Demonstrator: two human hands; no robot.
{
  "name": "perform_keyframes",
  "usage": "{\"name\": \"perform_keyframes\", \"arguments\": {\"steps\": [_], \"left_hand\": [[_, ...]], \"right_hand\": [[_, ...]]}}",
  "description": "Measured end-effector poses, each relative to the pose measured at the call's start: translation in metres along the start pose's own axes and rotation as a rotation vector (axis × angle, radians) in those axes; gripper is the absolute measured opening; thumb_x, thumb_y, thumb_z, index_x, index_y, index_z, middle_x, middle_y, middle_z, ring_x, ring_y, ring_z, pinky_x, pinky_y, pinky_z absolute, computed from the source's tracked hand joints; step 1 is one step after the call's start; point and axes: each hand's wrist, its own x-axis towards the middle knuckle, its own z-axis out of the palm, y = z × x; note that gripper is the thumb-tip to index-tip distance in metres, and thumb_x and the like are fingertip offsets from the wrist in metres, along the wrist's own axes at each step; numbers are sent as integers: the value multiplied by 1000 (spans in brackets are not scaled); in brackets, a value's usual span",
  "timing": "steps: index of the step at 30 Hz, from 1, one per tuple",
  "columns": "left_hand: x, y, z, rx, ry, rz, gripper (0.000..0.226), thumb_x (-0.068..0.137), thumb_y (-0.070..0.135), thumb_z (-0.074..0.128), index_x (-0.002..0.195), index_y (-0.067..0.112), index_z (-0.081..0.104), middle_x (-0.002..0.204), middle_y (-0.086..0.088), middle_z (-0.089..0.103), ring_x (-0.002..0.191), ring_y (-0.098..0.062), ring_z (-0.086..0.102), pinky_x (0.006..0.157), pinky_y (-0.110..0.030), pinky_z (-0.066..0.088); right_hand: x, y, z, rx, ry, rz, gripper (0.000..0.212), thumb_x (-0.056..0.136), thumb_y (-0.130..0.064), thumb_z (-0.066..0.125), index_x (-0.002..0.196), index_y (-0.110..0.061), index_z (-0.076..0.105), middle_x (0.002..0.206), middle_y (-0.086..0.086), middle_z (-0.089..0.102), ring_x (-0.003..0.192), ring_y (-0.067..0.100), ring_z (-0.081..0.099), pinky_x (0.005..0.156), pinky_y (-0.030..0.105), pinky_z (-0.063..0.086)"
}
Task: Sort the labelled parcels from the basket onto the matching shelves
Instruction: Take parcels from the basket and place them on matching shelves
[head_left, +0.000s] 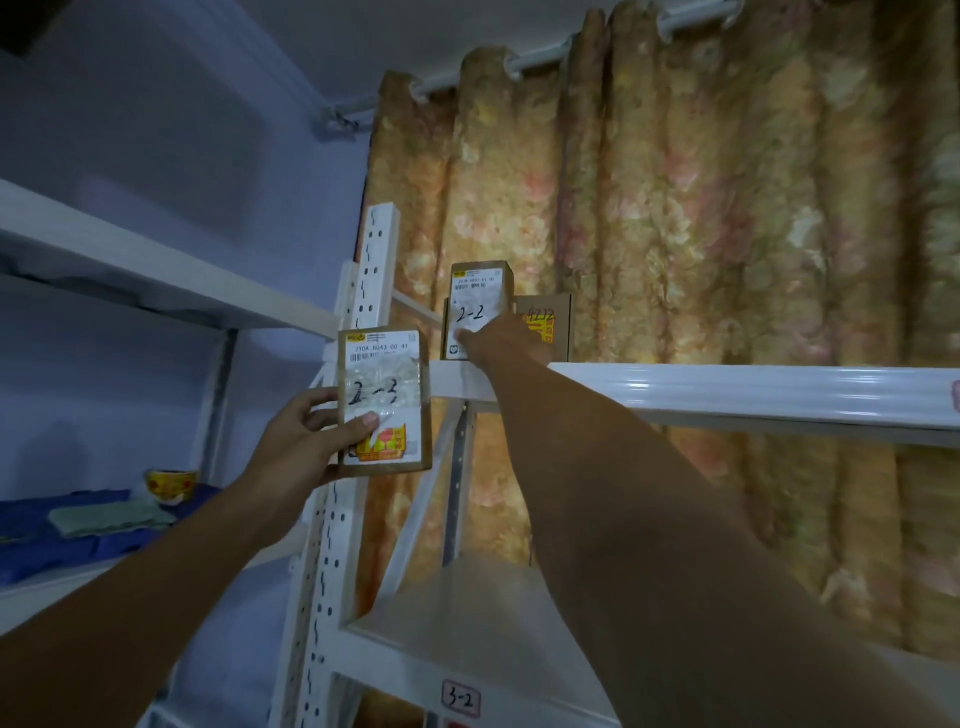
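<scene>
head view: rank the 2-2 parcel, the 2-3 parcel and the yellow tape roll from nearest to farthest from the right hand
1. 2-2 parcel, on the upper shelf, in the right hand.
2. 2-3 parcel, lower left, in the left hand.
3. yellow tape roll, far left, low down.

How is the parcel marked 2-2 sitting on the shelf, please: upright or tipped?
Upright: the 2-2 parcel stands on end on the shelf, its label facing out.
</scene>
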Motion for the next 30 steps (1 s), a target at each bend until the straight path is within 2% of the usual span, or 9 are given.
{"name": "perform_keyframes", "arguments": {"steps": [3,9,12,17,21,24,26,28,30], "left_hand": [[1,-6,2,11,5,-15,40,82,15,79,118,23,62,102,-2,78,87,-20,77,65,-34,62],[3,-5,9,-20,-27,-18,41,81,15,78,119,22,62,105,-3,77,92,-22,77,68,-36,63],[5,-2,18,-20,-67,-8,40,81,15,78,117,22,62,107,-4,77,92,-24,76,73,-39,64],[2,7,31,-20,-77,-10,41,85,13,77,122,19,60,106,-4,78,91,-23,77,81,-43,63],[2,15,40,-48,-61,-20,47,85,11,79,127,16,58,110,-7,76,89,-22,77,76,-41,64],[-2,24,59,-88,-73,-22,51,85,12,80,131,15,56,112,-7,75,87,-20,77,66,-34,62],[-6,30,77,-102,-60,-16,53,83,14,82,129,16,56,111,-5,74,85,-19,76,67,-34,60],[-14,38,100,-121,-78,-17,53,83,14,83,129,17,56,110,-4,74,84,-17,75,71,-39,61],[-24,45,127,-155,-117,-21,52,83,12,83,128,16,56,108,-5,74,80,-16,76,68,-38,63]], "right_hand": [[1,0,3,24,-24,-11,66,93,-56,63,139,-10,56,137,13,60,127,35,57,107,44,47],[5,3,12,-45,-20,-40,73,88,-68,61,136,-13,57,133,11,64,120,35,61,106,46,47],[0,2,4,-183,-4,-54,72,90,-71,57,137,-17,55,130,4,64,121,30,62,106,44,45],[-14,1,-7,-197,-13,-91,68,88,-72,59,131,-18,61,127,5,66,114,29,66,99,43,51],[-30,15,-32,83,67,-142,52,102,-54,45,126,-11,63,124,12,67,115,33,64,97,43,51],[-58,37,-65,445,-44,-220,35,104,-42,49,92,-18,69,90,4,69,84,21,65,75,34,48],[-81,49,-92,584,-144,-195,27,100,-47,57,101,-24,71,90,-2,71,76,14,66,70,31,49],[-104,62,-120,590,-263,-162,29,96,-53,62,107,-28,70,95,-3,74,75,13,70,71,32,54],[-124,77,-146,544,-300,-116,37,91,-51,73,112,-21,68,104,-1,75,81,15,72,71,32,57]]}}
